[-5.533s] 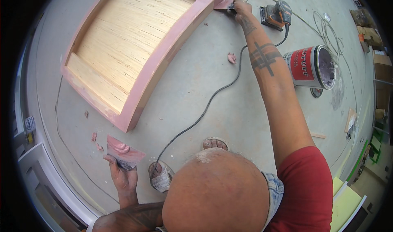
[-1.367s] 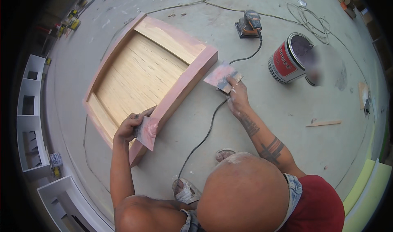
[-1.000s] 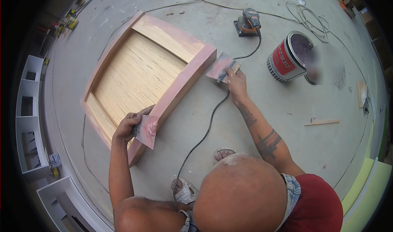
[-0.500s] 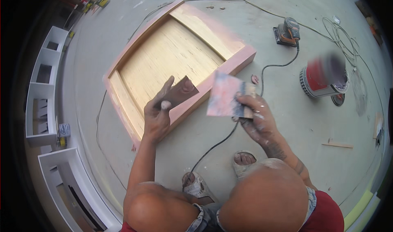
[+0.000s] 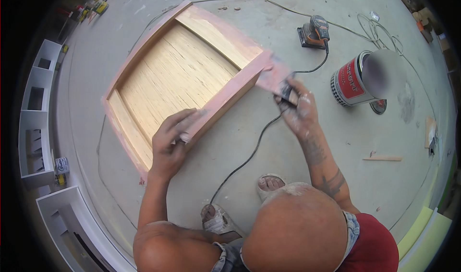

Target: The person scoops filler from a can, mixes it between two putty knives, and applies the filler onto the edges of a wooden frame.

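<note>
My right hand (image 5: 301, 111) grips a flat putty spreader (image 5: 276, 78) smeared with pink filler. Its blurred blade meets the pink-coated edge near the right corner of a wooden cabinet door (image 5: 168, 75). The door is pale wood with a raised frame, and pink filler covers much of its rim. Over the near rim, my left hand (image 5: 169, 145) is closed on a small dark plate (image 5: 194, 120), seen nearly edge-on and blurred. Whether that plate touches the rim I cannot tell.
An open can (image 5: 348, 80) with a red label stands to the right, partly behind a round blur. Behind it are a corded sander (image 5: 314, 32) and a coiled cable (image 5: 384, 34). A wood strip (image 5: 382, 159) lies at right. White cabinet frames (image 5: 36, 97) line the left.
My right hand has brought the spreader up to the door's right corner. My left hand has lowered toward the near rim, turning its plate from face-on to nearly edge-on. The view has shifted.
</note>
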`<state>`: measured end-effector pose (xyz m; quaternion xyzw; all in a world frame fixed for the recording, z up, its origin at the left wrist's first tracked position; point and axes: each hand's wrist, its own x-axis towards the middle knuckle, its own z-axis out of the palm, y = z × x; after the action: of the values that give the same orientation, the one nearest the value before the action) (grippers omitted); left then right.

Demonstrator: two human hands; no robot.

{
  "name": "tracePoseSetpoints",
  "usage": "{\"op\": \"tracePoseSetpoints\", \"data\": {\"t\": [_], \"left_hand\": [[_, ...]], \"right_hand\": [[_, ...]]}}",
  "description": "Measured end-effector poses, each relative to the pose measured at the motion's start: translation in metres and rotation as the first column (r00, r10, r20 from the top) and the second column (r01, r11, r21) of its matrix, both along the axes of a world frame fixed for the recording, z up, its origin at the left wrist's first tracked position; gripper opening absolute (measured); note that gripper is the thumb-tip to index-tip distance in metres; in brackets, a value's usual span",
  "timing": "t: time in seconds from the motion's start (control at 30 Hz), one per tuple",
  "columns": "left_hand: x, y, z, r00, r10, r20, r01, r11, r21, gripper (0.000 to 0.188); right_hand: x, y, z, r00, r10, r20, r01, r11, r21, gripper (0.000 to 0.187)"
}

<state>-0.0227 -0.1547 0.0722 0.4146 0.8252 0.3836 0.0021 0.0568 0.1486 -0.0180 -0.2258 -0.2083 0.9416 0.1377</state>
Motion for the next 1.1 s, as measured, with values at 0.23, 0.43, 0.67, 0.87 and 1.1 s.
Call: {"op": "tracePoseSetpoints", "data": {"t": [0.23, 0.43, 0.67, 0.87, 1.1], "left_hand": [[-0.02, -0.03, -0.035, 0.477, -0.198, 0.856, -0.284, 0.887, 0.364, 0.075], [-0.016, -0.027, -0.036, 0.433, -0.237, 0.87, -0.345, 0.848, 0.403, 0.075], [-0.016, -0.023, -0.042, 0.398, -0.267, 0.878, -0.429, 0.791, 0.435, 0.076], [-0.02, -0.04, -0.043, 0.394, -0.274, 0.877, -0.331, 0.848, 0.414, 0.076], [-0.013, -0.035, -0.039, 0.409, -0.247, 0.878, -0.398, 0.818, 0.416, 0.079]], "right_hand": [[-0.038, 0.077, -0.066, 0.941, -0.072, 0.33, -0.015, 0.967, 0.255, 0.024], [-0.037, 0.078, -0.058, 0.888, -0.128, 0.441, -0.144, 0.835, 0.531, 0.023], [-0.063, 0.068, -0.058, 0.876, -0.108, 0.47, -0.215, 0.786, 0.579, 0.019], [-0.074, 0.063, -0.064, 0.858, -0.125, 0.499, -0.242, 0.757, 0.606, 0.018], [-0.086, 0.067, -0.082, 0.836, -0.24, 0.494, -0.282, 0.585, 0.761, 0.015]]}}
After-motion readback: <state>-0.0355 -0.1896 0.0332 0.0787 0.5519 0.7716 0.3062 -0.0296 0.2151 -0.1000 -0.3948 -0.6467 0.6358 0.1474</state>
